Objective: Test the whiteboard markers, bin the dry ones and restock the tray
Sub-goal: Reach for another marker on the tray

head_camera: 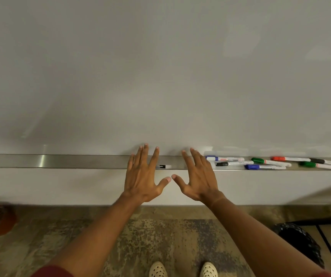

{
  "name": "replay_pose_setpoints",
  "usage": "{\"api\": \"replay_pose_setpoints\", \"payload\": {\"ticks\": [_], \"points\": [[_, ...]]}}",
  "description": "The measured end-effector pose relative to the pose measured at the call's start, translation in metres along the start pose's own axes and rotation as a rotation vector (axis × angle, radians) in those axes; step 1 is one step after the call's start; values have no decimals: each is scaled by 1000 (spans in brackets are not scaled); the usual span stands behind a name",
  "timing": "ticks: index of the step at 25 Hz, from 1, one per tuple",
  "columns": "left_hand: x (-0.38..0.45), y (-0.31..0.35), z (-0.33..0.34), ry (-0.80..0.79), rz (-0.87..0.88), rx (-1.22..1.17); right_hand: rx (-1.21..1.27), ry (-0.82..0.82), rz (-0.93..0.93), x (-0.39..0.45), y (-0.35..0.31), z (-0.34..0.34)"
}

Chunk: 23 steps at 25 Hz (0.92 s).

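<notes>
Left hand (142,176) & right hand (197,176) flat, fingers splayed, nothing held; capped cylindrical markers (270,162) on brushed-metal tray (60,161).

Both hands are spread flat with straight fingers in front of the blank white whiteboard (160,76), the left hand (143,177) and right hand (197,179) side by side, thumbs nearly meeting, fingertips over the long brushed-metal tray (60,161). To the right on that tray lie capped white-barrelled markers: two blue-capped markers (224,158), (264,167), two black-capped ones (234,163), (329,161), two green (270,161), (321,165) and one red (290,158). Below, a black mesh bin (298,242) stands on the mottled carpet (160,236) at right.
</notes>
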<state>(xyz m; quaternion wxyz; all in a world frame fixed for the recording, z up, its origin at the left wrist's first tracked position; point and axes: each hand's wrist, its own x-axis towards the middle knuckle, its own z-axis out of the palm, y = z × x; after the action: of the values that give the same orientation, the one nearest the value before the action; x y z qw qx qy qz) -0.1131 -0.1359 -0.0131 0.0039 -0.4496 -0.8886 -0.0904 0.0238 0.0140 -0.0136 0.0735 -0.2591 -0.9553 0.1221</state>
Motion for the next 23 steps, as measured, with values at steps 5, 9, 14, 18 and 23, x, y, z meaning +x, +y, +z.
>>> {"api": "replay_pose_setpoints", "payload": {"ticks": [5, 9, 14, 18, 23], "points": [[11, 50, 6, 19, 53, -35, -4, 15, 51, -15, 34, -17], [17, 98, 13, -11, 104, -30, -9, 16, 94, -30, 79, -30], [23, 170, 22, -37, 82, -19, -14, 32, 87, -54, 149, -51], [31, 232, 28, -103, -2, -8, 2, 11, 65, -69, 211, -64], [35, 284, 34, -135, -57, -26, 15, 15, 34, -73, 263, -77]]}}
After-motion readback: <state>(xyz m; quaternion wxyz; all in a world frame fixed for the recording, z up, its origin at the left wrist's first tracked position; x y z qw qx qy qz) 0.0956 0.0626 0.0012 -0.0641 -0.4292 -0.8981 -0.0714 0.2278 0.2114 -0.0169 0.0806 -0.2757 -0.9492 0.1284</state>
